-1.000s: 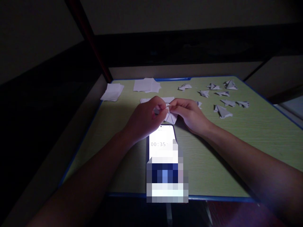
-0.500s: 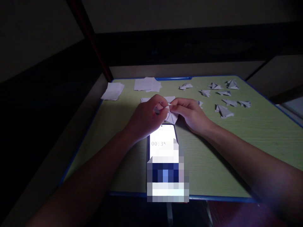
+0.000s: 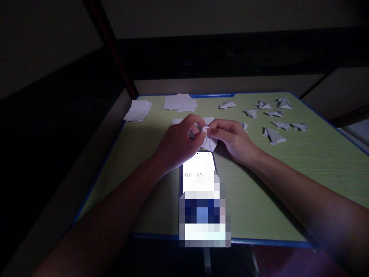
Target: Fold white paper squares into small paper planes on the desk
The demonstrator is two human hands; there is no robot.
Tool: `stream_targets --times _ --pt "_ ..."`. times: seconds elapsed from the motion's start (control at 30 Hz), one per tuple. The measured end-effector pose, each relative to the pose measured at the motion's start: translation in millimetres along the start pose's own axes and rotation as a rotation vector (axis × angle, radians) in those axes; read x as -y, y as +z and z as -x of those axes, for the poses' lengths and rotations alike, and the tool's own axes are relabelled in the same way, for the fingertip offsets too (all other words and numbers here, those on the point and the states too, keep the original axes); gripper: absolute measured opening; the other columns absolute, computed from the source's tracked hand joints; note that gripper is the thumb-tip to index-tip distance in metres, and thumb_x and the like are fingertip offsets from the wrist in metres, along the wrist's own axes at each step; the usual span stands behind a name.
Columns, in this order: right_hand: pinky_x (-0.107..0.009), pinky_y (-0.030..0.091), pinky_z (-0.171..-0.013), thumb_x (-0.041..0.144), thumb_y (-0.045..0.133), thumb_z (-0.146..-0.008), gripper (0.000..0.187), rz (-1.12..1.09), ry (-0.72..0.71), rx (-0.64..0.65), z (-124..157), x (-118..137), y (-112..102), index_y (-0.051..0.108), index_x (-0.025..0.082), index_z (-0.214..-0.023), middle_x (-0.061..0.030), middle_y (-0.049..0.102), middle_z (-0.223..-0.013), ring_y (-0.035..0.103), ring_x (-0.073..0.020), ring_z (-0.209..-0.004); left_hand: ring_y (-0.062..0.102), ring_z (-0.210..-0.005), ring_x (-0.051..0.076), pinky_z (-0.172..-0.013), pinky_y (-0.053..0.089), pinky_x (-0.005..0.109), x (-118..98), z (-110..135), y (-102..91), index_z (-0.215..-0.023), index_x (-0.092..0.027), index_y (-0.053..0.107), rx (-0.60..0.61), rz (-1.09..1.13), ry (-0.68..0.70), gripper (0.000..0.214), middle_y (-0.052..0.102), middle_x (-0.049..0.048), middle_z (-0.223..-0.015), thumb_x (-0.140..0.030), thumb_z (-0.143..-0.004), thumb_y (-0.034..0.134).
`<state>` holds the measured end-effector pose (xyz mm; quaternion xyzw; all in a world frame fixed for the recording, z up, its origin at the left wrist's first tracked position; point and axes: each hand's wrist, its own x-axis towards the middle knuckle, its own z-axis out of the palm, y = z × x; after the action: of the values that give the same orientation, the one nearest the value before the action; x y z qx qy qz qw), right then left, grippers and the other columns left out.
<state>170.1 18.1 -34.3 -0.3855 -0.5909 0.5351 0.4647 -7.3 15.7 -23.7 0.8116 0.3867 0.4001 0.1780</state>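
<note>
Between my two hands, over the middle of the table, is a partly folded piece of paper (image 3: 210,144) with dark creases or lines on it. My left hand (image 3: 181,142) pinches its left side with thumb and forefinger. From the right, my right hand (image 3: 230,137) grips the same paper, its fingertips close to those of the left. The fingers hide much of the folds. Just below the hands lies a phone (image 3: 198,165) with a bright screen showing a timer near 00:35. Behind the hands, more white paper (image 3: 209,120) lies partly covered.
Stacks of white paper (image 3: 138,110) and loose sheets (image 3: 175,102) lie at the back left of the green table (image 3: 288,184). Several small folded paper figures (image 3: 273,135) are spread over the back right. Blue edging (image 3: 259,241) runs round the table.
Both hands keep nearly the same grip on the paper, with only slight finger movement. The whole view has shifted very slightly.
</note>
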Motion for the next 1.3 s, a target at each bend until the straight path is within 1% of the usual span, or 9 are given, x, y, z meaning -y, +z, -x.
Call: stream_targets --times 0.17,0.3,0.43,0.53,0.73,0.87,1.03,1.17,1.3 --pt "-0.028 0.029 -0.052 0.026 0.068 -0.076 0.016 0.002 -0.003 -0.006 -0.5 0.0 0.0 0.062 0.019 -0.063 0.0029 0.054 -0.055 0.046 -0.0111 -0.051 0.056 -0.055 0.01 -0.051 0.04 0.024 0.5 0.3 0.3 -0.099 -0.019 0.058 -0.001 0.01 -0.012 0.012 0.065 -0.0025 -0.07 -0.022 -0.087 0.056" --pt "-0.027 0.028 -0.051 0.026 0.068 -0.075 0.015 -0.009 0.0 -0.014 -0.5 0.7 0.6 0.062 0.019 -0.063 0.0034 0.053 -0.054 0.045 -0.0104 -0.05 0.056 -0.055 0.01 -0.051 0.039 0.024 1.2 0.1 0.4 -0.099 -0.019 0.057 0.015 0.04 -0.005 0.011 0.064 -0.0032 -0.068 -0.021 -0.088 0.056" --pt "-0.026 0.026 -0.049 0.026 0.069 -0.074 0.018 -0.013 -0.005 -0.025 0.1 2.7 2.3 0.06 0.018 -0.06 0.0037 0.052 -0.052 0.042 -0.0095 -0.048 0.056 -0.057 0.01 -0.052 0.04 0.023 -0.8 -0.7 -1.4 -0.099 -0.019 0.057 0.039 0.024 -0.045 0.013 0.064 -0.0037 -0.069 -0.02 -0.086 0.056" --pt "-0.026 0.026 -0.049 0.027 0.069 -0.075 0.019 -0.005 -0.005 -0.028 0.2 2.5 2.4 0.06 0.018 -0.061 0.0035 0.052 -0.052 0.043 -0.0095 -0.048 0.056 -0.056 0.01 -0.052 0.039 0.023 -2.5 -0.7 -2.7 -0.1 -0.019 0.057 0.062 0.018 -0.064 0.014 0.063 -0.0039 -0.069 -0.019 -0.086 0.054" --pt "-0.026 0.028 -0.05 0.029 0.071 -0.079 0.02 0.0 -0.011 -0.014 0.0 -0.7 0.0 0.063 0.018 -0.064 0.0032 0.055 -0.054 0.045 -0.0093 -0.049 0.056 -0.057 0.011 -0.051 0.038 0.024 -1.7 -0.2 -1.9 -0.099 -0.019 0.057 0.039 0.035 -0.061 0.014 0.063 -0.0025 -0.069 -0.02 -0.086 0.054" --pt "-0.026 0.029 -0.05 0.03 0.072 -0.079 0.021 -0.003 -0.025 -0.01 0.1 -1.9 -0.9 0.064 0.018 -0.064 0.0031 0.056 -0.055 0.046 -0.0094 -0.05 0.054 -0.055 0.011 -0.05 0.036 0.024 -2.5 -0.7 -2.9 -0.099 -0.019 0.057 0.051 0.033 -0.064 0.013 0.061 -0.0027 -0.066 -0.02 -0.087 0.052" --pt "-0.026 0.029 -0.05 0.036 0.076 -0.08 0.026 -0.008 -0.041 0.012 -0.5 -4.6 -2.0 0.065 0.018 -0.066 0.0032 0.056 -0.056 0.046 -0.0096 -0.051 0.054 -0.054 0.01 -0.05 0.037 0.024 -3.1 -0.6 -4.6 -0.101 -0.019 0.055 0.063 0.038 -0.067 0.014 0.061 -0.0034 -0.068 -0.02 -0.087 0.051" --pt "-0.026 0.029 -0.051 0.044 0.08 -0.077 0.032 -0.009 -0.036 0.002 -0.2 -4.3 -1.0 0.065 0.018 -0.065 0.0035 0.055 -0.055 0.046 -0.0096 -0.052 0.053 -0.052 0.011 -0.049 0.038 0.025 -2.5 -0.3 -4.3 -0.102 -0.02 0.053 0.064 0.041 -0.069 0.015 0.059 -0.005 -0.066 -0.021 -0.087 0.051" --pt "-0.027 0.029 -0.051 0.052 0.08 -0.075 0.037 0.002 -0.029 0.0 0.2 -2.9 -0.1 0.065 0.019 -0.066 0.0034 0.055 -0.055 0.046 -0.0099 -0.051 0.053 -0.051 0.01 -0.049 0.038 0.025 -2.5 -0.8 -3.8 -0.099 -0.021 0.051 0.06 0.034 -0.072 0.011 0.058 -0.0053 -0.065 -0.02 -0.088 0.05"
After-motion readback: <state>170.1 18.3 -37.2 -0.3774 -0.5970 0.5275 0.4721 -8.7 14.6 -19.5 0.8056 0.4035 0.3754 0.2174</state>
